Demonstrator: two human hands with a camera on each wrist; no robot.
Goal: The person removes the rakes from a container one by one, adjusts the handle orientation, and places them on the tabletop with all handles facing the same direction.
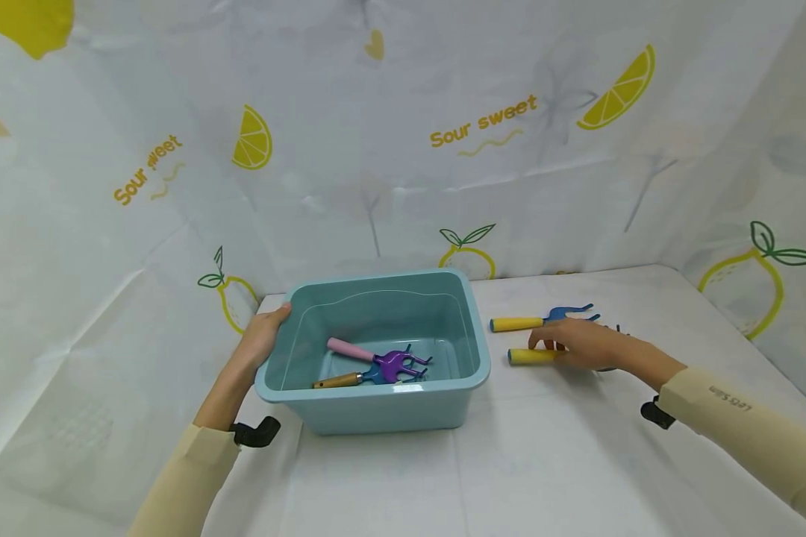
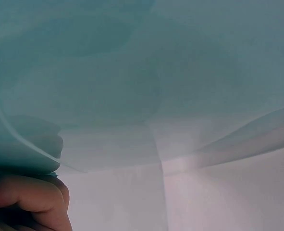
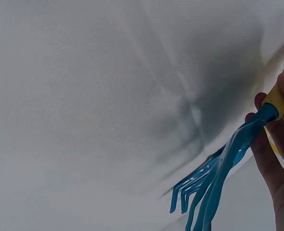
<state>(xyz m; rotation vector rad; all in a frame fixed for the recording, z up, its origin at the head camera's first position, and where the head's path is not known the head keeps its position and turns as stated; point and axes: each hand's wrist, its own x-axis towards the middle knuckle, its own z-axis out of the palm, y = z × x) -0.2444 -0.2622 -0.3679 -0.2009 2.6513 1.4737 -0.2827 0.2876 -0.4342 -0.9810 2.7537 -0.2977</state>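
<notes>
My left hand grips the left rim of a teal plastic basin; its curled fingers show beside the basin wall in the left wrist view. Inside the basin lie a purple hand rake with a pink handle and a blue hand rake with a wooden handle, partly under it. To the right of the basin, my right hand holds a yellow-handled blue hand rake, thumb and fingers around the handle near its neck. Just behind that hand, another yellow-handled blue hand rake lies on the table.
A white cloth covers the table. Behind it and at both sides hangs a white sheet printed with lemons and lettering. Dark tine tips peek out beyond my right wrist.
</notes>
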